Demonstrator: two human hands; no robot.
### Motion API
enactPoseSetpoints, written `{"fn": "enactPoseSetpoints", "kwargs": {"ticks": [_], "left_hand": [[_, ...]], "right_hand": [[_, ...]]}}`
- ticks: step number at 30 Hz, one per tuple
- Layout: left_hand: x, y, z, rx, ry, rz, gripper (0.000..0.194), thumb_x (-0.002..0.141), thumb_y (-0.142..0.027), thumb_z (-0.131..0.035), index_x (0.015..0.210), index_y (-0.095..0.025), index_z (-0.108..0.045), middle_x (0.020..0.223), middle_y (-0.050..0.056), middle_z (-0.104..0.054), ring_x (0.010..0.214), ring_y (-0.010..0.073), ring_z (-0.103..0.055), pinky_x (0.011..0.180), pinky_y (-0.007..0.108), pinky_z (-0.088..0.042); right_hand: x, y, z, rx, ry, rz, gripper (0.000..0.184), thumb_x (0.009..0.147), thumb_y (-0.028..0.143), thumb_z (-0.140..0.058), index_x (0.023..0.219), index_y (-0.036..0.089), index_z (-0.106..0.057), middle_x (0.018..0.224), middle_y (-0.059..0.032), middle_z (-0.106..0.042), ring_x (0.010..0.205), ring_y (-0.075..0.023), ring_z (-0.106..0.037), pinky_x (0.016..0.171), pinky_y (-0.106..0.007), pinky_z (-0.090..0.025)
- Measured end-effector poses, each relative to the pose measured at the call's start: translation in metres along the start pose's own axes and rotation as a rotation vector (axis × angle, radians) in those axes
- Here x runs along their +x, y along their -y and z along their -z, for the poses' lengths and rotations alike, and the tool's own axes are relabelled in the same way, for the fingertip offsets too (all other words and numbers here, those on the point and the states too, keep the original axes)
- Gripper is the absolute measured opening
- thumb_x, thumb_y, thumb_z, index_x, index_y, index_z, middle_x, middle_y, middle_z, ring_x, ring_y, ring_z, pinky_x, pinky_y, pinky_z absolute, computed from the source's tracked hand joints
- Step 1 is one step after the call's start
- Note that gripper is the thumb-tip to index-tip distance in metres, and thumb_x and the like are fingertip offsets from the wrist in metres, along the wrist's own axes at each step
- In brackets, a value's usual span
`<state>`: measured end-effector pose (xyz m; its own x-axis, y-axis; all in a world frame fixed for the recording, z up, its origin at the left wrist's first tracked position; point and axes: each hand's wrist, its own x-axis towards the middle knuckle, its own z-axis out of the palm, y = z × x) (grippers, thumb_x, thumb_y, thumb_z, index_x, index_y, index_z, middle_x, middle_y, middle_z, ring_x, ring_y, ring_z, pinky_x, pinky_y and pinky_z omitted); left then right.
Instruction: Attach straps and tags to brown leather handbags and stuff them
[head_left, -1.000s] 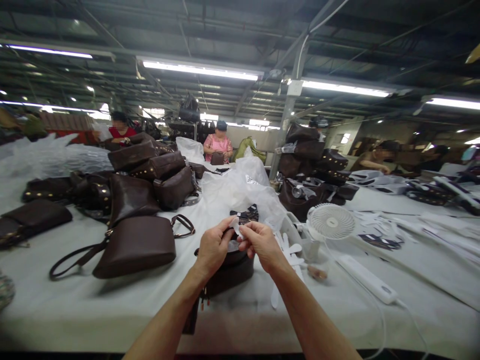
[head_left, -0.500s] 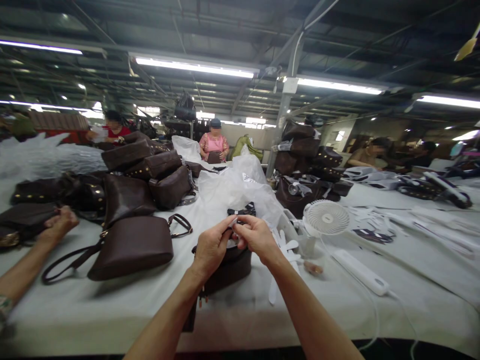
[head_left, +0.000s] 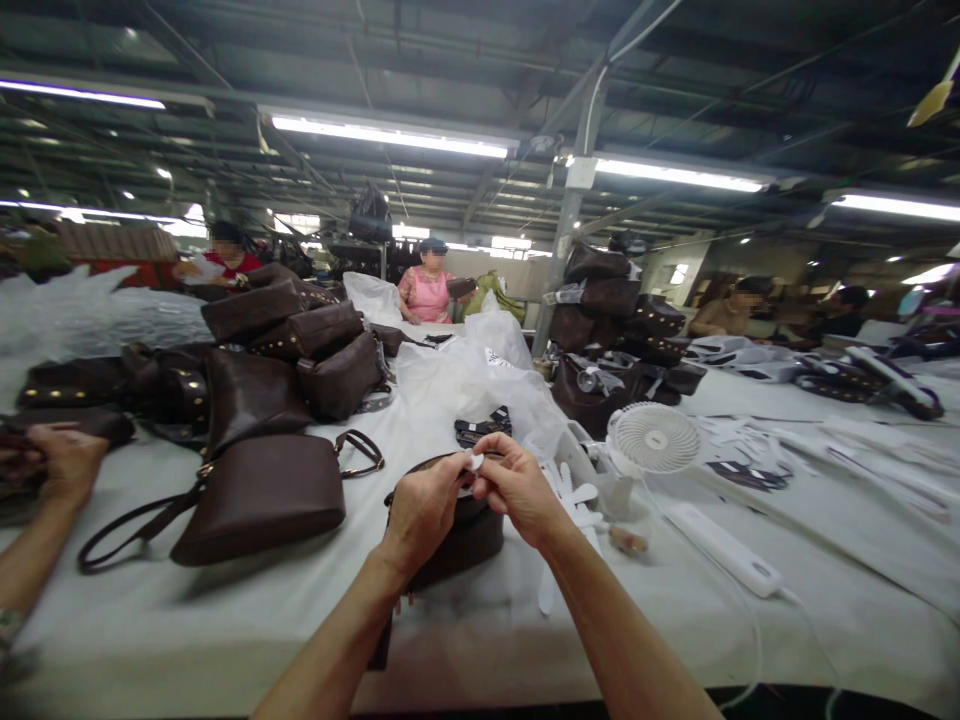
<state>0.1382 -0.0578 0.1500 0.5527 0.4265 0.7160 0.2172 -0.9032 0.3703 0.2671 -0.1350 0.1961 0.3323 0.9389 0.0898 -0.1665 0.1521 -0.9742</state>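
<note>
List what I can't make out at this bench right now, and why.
Head view:
- Full shape of the small white piece: mostly hidden by the fingers of the left hand and right hand.
- Opening of the dark bag: partly behind both hands.
- Dark item at another person's hand: cut by left edge.
- Label print: too small.

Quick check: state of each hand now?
Left hand: fingers closed on a small white piece.
Right hand: fingertips pinched at the same piece.

bare cloth [head_left: 480, 640] in front, fan [head_left: 654, 438] and bag pile [head_left: 277, 370] flanking
</note>
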Motion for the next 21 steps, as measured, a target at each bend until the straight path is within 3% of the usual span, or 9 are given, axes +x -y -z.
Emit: {"fn": "enactPoseSetpoints", "kwargs": {"ticks": [4, 10, 13, 17, 19, 21], "left_hand": [[0.002, 0.001, 0.002, 0.02, 0.044, 0.022, 0.023, 0.096, -0.024, -0.041, 0.11, -0.025, -0.059, 0.094, 0.003, -0.073, 0.08, 0.0163, -0.069, 0.073, 0.023, -0.049], [0.008, 0.002, 0.009, -0.083, 0.072, 0.031, 0.023, 0.094, -0.023, -0.041, 0.11, -0.025, -0.057, 0.094, 0.002, -0.073, 0.081, 0.0161, -0.069, 0.072, 0.024, -0.049], [0.01, 0.003, 0.012, -0.142, 0.073, 0.056, 0.022, 0.092, -0.023, -0.043, 0.109, -0.025, -0.056, 0.095, 0.002, -0.072, 0.082, 0.017, -0.069, 0.073, 0.025, -0.048], [0.012, 0.0, 0.017, -0.277, 0.046, 0.111, 0.017, 0.09, -0.024, -0.045, 0.103, -0.023, -0.056, 0.09, 0.002, -0.069, 0.08, 0.0163, -0.066, 0.073, 0.024, -0.048], [0.011, -0.003, 0.017, -0.318, 0.098, 0.117, 0.014, 0.088, -0.023, -0.047, 0.098, -0.022, -0.057, 0.088, 0.001, -0.068, 0.079, 0.0161, -0.064, 0.073, 0.024, -0.048], [0.01, -0.006, 0.017, -0.289, 0.25, 0.079, 0.012, 0.084, -0.021, -0.053, 0.093, -0.023, -0.06, 0.081, 0.0, -0.068, 0.076, 0.0164, -0.063, 0.072, 0.024, -0.047]], "right_hand": [[0.004, 0.007, 0.007, -0.033, 0.053, -0.071, 0.019, 0.072, 0.032, -0.061, 0.079, 0.018, -0.052, 0.057, 0.0005, -0.064, 0.046, -0.0104, -0.061, 0.033, -0.013, -0.035], [0.016, 0.031, 0.007, -0.496, 0.186, -0.085, 0.021, 0.082, 0.035, -0.059, 0.095, 0.019, -0.055, 0.053, 0.0026, -0.063, 0.042, -0.0142, -0.061, 0.031, -0.017, -0.038], [0.015, 0.043, 0.005, -0.858, 0.248, 0.095, 0.015, 0.085, 0.032, -0.058, 0.08, 0.019, -0.064, 0.055, 0.0024, -0.063, 0.042, -0.01, -0.055, 0.039, -0.018, -0.036], [0.007, 0.057, -0.004, -1.486, 0.142, 0.505, 0.016, 0.086, 0.022, -0.055, 0.076, 0.022, -0.068, 0.076, -0.002, -0.067, 0.065, -0.0131, -0.058, 0.054, -0.023, -0.034], [0.008, 0.066, -0.012, -1.627, 0.066, 0.604, 0.02, 0.088, 0.02, -0.05, 0.08, 0.022, -0.068, 0.086, -0.0037, -0.067, 0.07, -0.0143, -0.058, 0.056, -0.025, -0.031], [0.015, 0.078, -0.022, -1.586, -0.057, 0.661, 0.023, 0.092, 0.022, -0.045, 0.085, 0.021, -0.067, 0.091, -0.005, -0.066, 0.076, -0.0155, -0.058, 0.06, -0.026, -0.032]]}}
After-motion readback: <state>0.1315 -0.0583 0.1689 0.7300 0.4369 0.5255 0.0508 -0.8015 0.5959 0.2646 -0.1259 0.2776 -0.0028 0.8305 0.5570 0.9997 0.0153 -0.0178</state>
